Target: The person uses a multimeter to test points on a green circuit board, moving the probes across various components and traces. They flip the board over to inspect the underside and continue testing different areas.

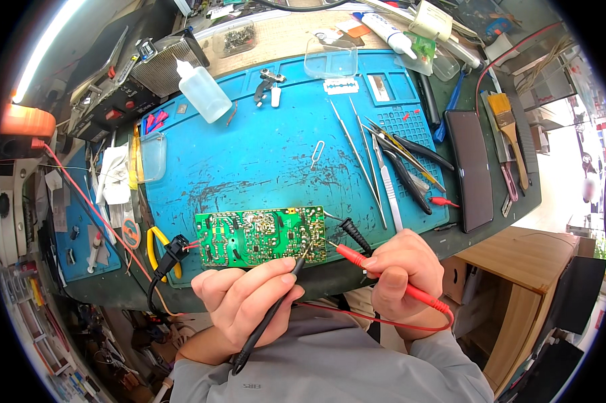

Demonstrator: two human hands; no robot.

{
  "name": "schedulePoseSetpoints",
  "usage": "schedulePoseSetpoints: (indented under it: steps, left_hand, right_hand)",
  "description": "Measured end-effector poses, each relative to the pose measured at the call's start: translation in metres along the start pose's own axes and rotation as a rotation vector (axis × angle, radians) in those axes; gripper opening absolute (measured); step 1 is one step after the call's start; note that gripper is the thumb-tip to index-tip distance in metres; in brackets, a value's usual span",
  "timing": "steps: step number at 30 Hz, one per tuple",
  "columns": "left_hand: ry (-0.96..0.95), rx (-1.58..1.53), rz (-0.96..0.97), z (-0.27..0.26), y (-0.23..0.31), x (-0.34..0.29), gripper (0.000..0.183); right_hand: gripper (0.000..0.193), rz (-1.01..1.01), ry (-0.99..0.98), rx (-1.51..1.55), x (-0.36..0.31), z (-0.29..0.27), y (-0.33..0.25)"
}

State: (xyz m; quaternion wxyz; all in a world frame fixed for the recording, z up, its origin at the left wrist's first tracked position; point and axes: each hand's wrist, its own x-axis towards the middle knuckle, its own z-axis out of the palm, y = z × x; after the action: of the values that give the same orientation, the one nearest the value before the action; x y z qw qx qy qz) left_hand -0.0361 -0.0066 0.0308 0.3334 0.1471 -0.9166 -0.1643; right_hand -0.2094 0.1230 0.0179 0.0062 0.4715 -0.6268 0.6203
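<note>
A green circuit board [239, 232] lies near the front edge of the blue work mat [249, 161], its soldered side with many small parts facing up. My left hand [252, 299] is closed round a black test probe [270, 316], whose tip reaches the board's right part. In my right hand [405, 275] is a red test probe [350, 255]. Its thin metal tip points left at the board's right edge; whether it touches cannot be made out. A black power socket [174, 252] is wired to the board's left end, and a black cable [353, 236] leaves its right end.
Tweezers [356, 154], a scalpel [387, 191] and black-handled pliers [410, 181] lie right of the board, beside a dark phone [469, 171]. Farther back stand a squeeze bottle [205, 93] and a clear tray [331, 58]. Yellow-handled pliers [156, 242] lie left.
</note>
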Motion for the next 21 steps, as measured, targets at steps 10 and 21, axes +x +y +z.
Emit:
schedulePoseSetpoints:
  steps: [10, 21]
  left_hand:
    - [-0.002, 0.003, -0.019, -0.0006, 0.0012, 0.0008, 0.022]
    - [0.012, 0.004, -0.025, 0.0019, 0.0014, 0.0008, 0.025]
  right_hand:
    - [0.02, -0.01, -0.005, -0.008, -0.0003, -0.0005, 0.0008]
    - [0.02, -0.026, 0.014, -0.021, -0.0005, 0.001, 0.0019]
